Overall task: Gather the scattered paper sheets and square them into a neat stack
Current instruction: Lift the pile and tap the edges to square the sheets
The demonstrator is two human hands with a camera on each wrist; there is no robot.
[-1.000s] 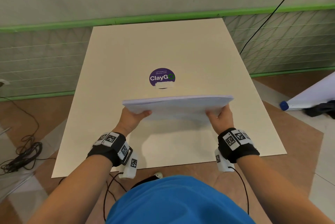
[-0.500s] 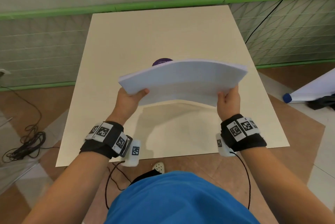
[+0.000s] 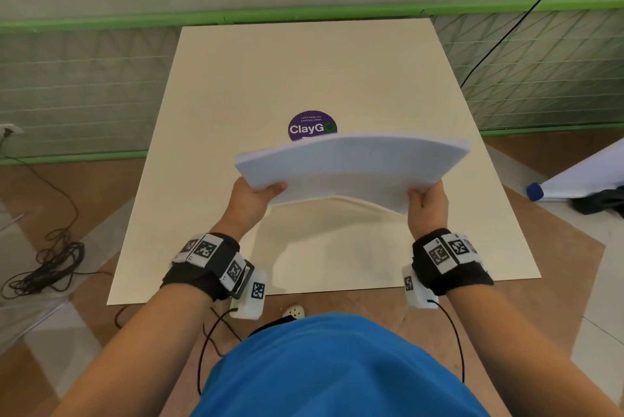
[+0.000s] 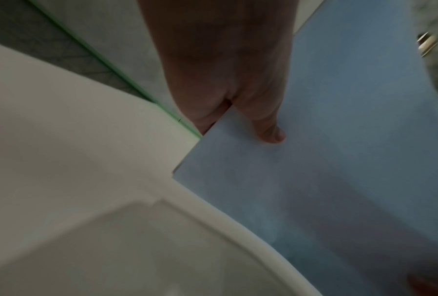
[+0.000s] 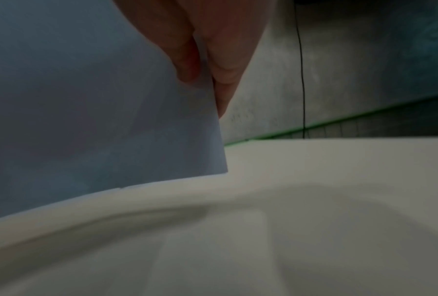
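Holding the whole paper stack [image 3: 351, 166] up off the worktop [image 3: 304, 72] right now, one hand at each near corner. The left hand [image 3: 251, 200] pinches its corner with the thumb on the near face and the other fingers [image 4: 205, 122] tucked behind, and the right hand [image 3: 427, 205] does the same on its side, so both are clamped on paper. The sheets bow upward in the middle, probably because the hands are squeezing slightly inward, which loosens the pages so they can slide level. Gripping low at the corners leaves the edges free to line up. All sheets look gathered, none lying loose on the worktop, and the purple sticker [image 3: 312, 126] peeks out just behind the stack. My guess is the next bit is tapping an edge down to square it.
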